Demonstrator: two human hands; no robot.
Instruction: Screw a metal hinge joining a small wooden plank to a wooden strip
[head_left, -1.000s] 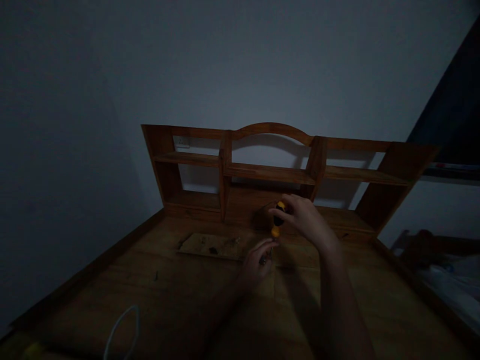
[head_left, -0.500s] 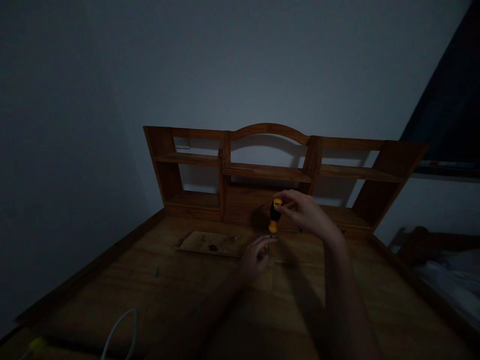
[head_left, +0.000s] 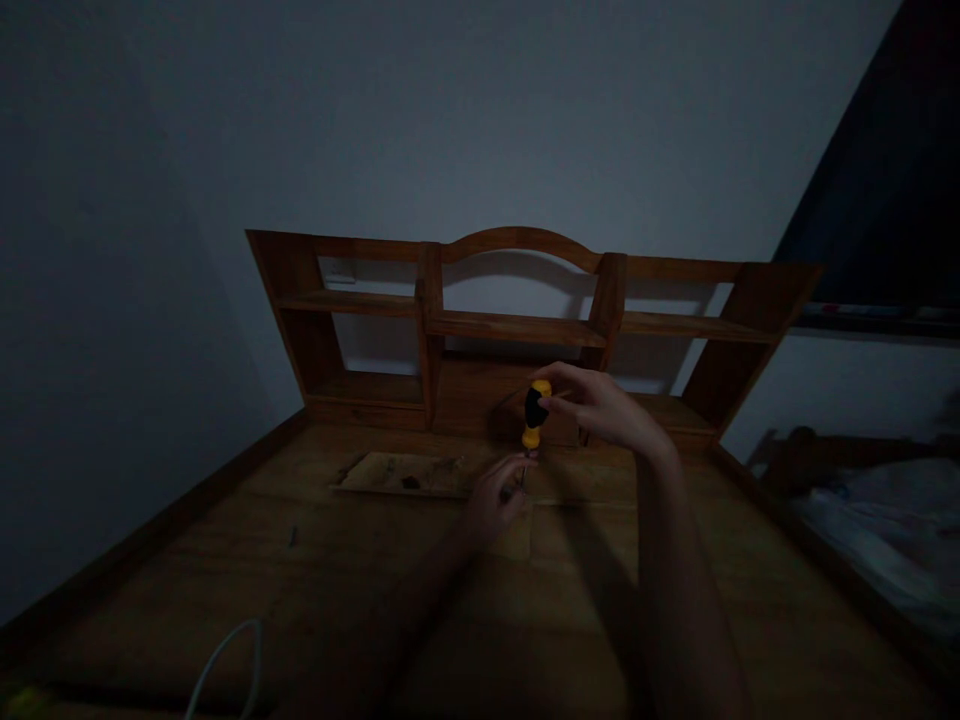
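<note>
A yellow-and-black screwdriver (head_left: 535, 408) stands nearly upright over the wooden desktop, its shaft pointing down. The fingertips of my right hand (head_left: 600, 402) are closed around the upper part of its handle. My left hand (head_left: 491, 500) is lower, thumb and fingers closed about the thin shaft near the tip. Whether a small part is also between the left fingers is too dark to see. To the left of that hand lies a torn, light-brown flat strip (head_left: 390, 472) with a dark spot.
A wooden shelf unit (head_left: 517, 325) with several compartments stands along the back of the desktop (head_left: 360, 580). A small dark object (head_left: 292, 536) and a white cable (head_left: 225, 650) lie at left. A bed with pale bedding (head_left: 877, 520) is at right.
The whole view has shifted slightly, so the scene sits further left and up. Both hands keep their hold on the screwdriver; the right fingers have changed position a little around the handle.
</note>
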